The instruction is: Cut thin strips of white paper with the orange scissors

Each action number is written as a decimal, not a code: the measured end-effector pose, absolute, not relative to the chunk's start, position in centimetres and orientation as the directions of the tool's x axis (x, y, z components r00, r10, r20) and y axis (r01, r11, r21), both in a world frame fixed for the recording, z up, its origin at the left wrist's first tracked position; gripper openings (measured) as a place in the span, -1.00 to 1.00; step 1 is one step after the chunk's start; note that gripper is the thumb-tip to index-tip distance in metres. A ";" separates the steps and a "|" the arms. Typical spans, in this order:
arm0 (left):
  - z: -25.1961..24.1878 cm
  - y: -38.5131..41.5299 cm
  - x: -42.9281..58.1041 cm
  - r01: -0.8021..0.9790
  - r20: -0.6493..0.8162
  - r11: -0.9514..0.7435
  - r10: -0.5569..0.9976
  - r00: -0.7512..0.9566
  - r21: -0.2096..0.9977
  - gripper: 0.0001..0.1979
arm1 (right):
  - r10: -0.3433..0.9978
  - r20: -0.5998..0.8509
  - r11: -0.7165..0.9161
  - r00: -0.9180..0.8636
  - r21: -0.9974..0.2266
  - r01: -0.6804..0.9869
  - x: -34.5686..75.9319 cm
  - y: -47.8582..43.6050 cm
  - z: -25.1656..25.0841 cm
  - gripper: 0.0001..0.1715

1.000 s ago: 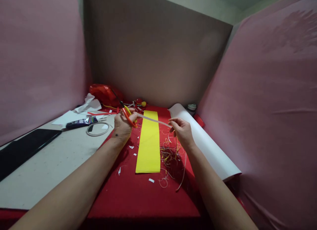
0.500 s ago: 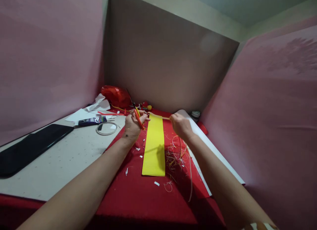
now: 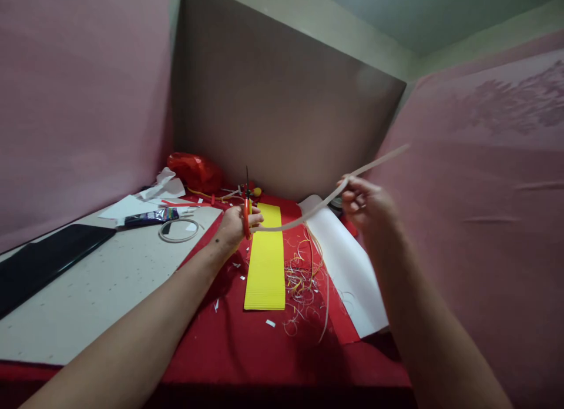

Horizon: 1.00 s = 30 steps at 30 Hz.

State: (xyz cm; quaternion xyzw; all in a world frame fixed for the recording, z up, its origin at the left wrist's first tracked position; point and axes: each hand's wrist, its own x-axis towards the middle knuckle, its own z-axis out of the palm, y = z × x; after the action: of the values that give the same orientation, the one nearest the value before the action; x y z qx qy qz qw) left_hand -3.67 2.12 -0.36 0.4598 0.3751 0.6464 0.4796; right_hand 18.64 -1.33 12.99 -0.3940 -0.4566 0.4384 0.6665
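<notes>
My left hand [image 3: 237,225] is closed around the orange-handled scissors [image 3: 247,215], whose dark blades point up and away. One end of a long pale strip [image 3: 304,217] also meets its fingers. My right hand [image 3: 363,202] pinches that strip farther along, raised at the right, and the free end sticks out up and to the right. The strip sags between both hands above a yellow ridged sheet [image 3: 267,268], which lies lengthwise on the red cloth. Loose thread scraps [image 3: 304,280] lie in a tangle to the right of the sheet.
On the left, a pale board [image 3: 118,285] bears a black flat object [image 3: 53,259], a dark tube [image 3: 150,217] and a coiled ring [image 3: 178,230]. A red plastic bag [image 3: 194,169] sits at the back. White paper [image 3: 348,262] lies to the right.
My right hand has moved right and up with the strip, so a longer stretch shows between the hands. The scissors in my left hand have turned more upright.
</notes>
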 end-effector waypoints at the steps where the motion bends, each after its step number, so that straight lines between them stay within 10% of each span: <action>1: -0.4 2.1 -3.7 -0.254 0.230 -0.249 0.968 -0.100 0.935 -0.71 | 0.973 0.157 0.202 0.169 -0.934 -0.296 18.1 -0.9 11.0 -0.78; 6: -0.3 1.9 -4.1 -0.180 0.202 -0.201 0.979 -0.013 0.963 -0.72 | 0.986 -0.139 -0.073 0.090 -0.851 -0.520 15.5 -0.2 1.7 -0.80; 23: 0.2 0.5 -3.3 0.107 0.149 -0.172 0.970 0.190 0.979 -0.83 | 0.987 -0.113 -0.014 0.115 -0.772 -0.636 15.9 -0.1 -3.2 -0.86; 30: 0.4 0.1 -3.0 0.520 0.144 -0.246 0.963 0.230 0.818 -0.85 | 0.984 -0.076 0.056 0.162 -0.728 -0.683 16.2 0.2 -3.7 -0.84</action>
State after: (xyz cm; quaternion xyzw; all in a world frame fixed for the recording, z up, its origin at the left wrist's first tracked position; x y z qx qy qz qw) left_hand -2.97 0.08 0.40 0.7129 0.5198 0.3390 0.3266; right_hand 16.17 0.16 -3.70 -0.3261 -0.2308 0.6047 0.6890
